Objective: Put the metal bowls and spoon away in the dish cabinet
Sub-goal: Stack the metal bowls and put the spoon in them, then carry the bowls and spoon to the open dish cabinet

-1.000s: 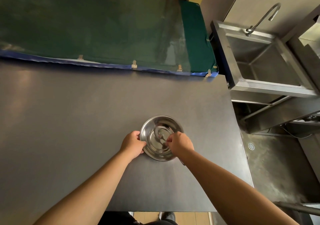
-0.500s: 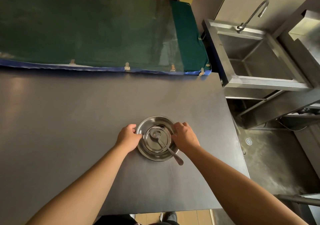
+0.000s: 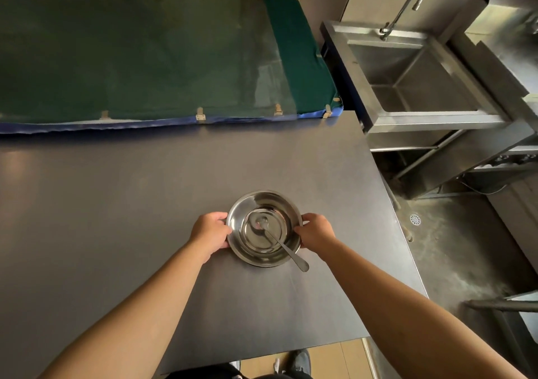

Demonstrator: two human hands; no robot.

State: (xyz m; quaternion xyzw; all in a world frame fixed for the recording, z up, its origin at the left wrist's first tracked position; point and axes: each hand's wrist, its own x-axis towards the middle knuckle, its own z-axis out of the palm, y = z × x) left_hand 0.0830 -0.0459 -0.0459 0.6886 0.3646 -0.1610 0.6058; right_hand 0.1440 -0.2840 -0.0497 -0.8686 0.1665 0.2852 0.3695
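Note:
A shiny metal bowl (image 3: 279,204) sits on the dark table (image 3: 116,204), with what looks like a second, smaller bowl (image 3: 253,239) nested inside it. A metal spoon (image 3: 286,250) lies in the bowls, its head at the centre and its handle sticking out over the near right rim. My left hand (image 3: 210,231) grips the left rim and my right hand (image 3: 316,231) grips the right rim. No dish cabinet is in view.
A green padded mat with a blue edge (image 3: 145,58) lies along the table's far side. To the right stands a steel sink (image 3: 413,75) with a curved tap (image 3: 407,3). The table's right edge drops to a concrete floor with a drain (image 3: 415,219).
My right hand let go of the spoon, leaving it in the bowls, and moved to the right rim. Both hands now hold the bowl from opposite sides.

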